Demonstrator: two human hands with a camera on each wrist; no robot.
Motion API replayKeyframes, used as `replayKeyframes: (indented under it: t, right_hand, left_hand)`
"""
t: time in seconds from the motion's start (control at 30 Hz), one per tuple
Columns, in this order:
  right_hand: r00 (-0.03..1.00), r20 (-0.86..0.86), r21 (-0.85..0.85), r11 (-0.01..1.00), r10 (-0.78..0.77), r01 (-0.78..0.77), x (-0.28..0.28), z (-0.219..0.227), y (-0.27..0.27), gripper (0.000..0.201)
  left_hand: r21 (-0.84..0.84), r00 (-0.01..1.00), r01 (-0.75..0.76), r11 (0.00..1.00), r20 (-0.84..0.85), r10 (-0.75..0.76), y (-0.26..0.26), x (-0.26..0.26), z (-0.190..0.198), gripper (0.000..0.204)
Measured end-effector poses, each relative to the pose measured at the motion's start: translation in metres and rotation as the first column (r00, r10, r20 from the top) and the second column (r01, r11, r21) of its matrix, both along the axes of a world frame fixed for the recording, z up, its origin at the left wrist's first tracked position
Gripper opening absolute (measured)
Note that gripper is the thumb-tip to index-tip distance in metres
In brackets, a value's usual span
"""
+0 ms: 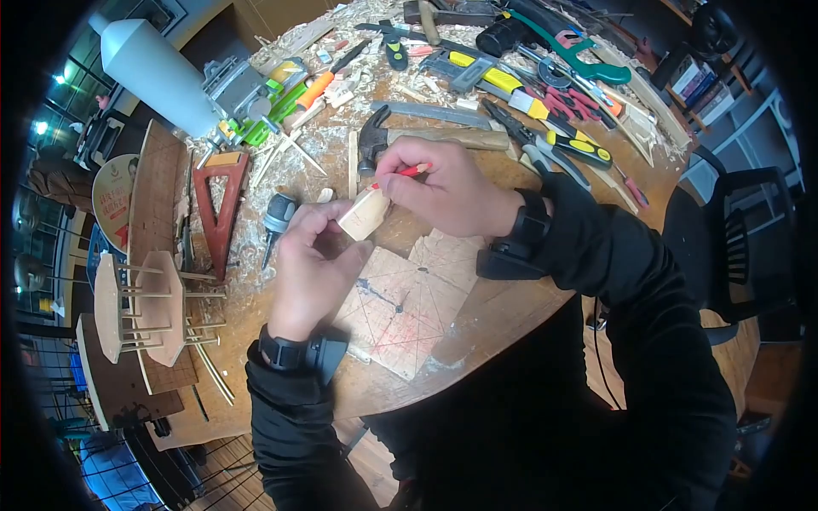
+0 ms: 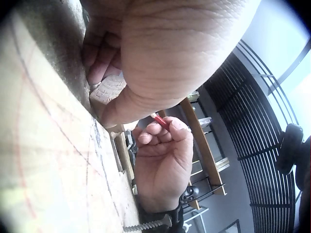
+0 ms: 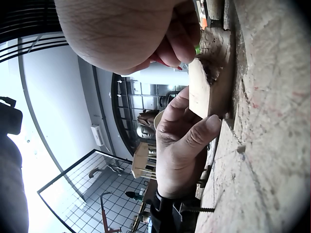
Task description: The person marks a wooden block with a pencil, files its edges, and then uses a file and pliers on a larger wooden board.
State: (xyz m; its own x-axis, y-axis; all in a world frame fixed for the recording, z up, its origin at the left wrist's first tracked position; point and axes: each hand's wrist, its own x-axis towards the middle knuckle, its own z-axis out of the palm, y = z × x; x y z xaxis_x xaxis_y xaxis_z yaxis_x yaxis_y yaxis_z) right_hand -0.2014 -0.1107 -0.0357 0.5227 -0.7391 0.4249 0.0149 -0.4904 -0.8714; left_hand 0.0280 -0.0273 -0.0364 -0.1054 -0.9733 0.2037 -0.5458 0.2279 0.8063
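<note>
A small light wood block with an angled end is held between the thumb and fingers of the left hand. The right hand pinches a red pencil just above the block's far end. In the right wrist view the block shows a rough, broken face, and the pencil's tip is close to its top edge; whether they touch, I cannot tell. Beneath the hands lies a flat board with ruled lines and red marks.
A claw hammer lies beyond the hands. Pliers, knives and a green-handled saw crowd the back right. On the left are a red triangle square, a small screwdriver and a wooden model. A screw stands at the board.
</note>
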Motion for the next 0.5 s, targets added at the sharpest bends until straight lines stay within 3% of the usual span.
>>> replayKeyframes:
  t: [0.5]
  right_hand:
    - [0.998, 0.063, 0.082, 0.996, 0.010, -0.015, 0.0049, -0.0013, 0.0004, 0.019]
  left_hand:
    - [0.034, 1.000, -0.006, 0.999, -0.023, 0.006, 0.0004, -0.0001, 0.0013, 0.050]
